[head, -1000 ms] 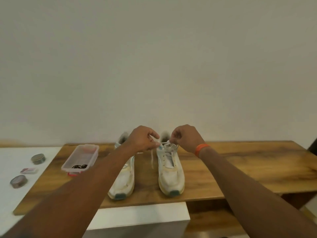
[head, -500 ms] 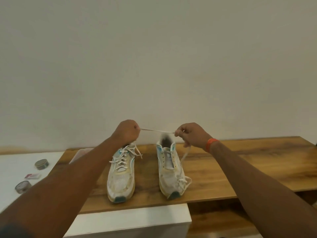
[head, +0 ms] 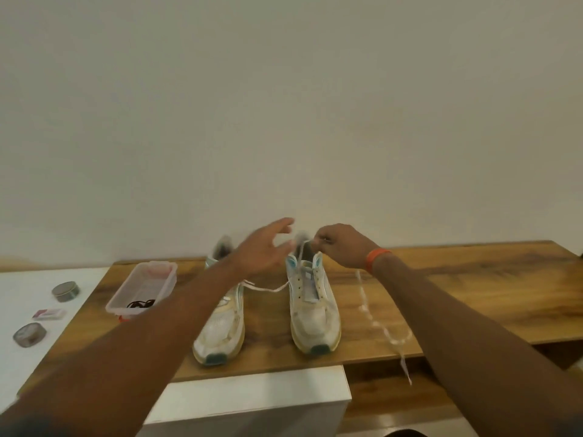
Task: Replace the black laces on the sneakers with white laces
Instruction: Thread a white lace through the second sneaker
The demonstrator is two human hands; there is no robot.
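Note:
Two white sneakers stand side by side on the wooden table, toes toward me. My left forearm partly covers the left sneaker. The right sneaker has bare eyelets. My right hand pinches a white lace above the right sneaker's collar; the lace trails down the table to the right and hangs over its front edge. Another white lace end lies between the two shoes. My left hand hovers with fingers spread and blurred above the gap between the collars, holding nothing.
A clear plastic container holding black laces sits at the table's left. On the white surface further left lie two round tins and a small packet. A white cabinet stands below the table's front edge.
My left hand has let go of the lace and opened, moving right. The lace, stretched taut between both hands before, now hangs from my right hand and trails across the table.

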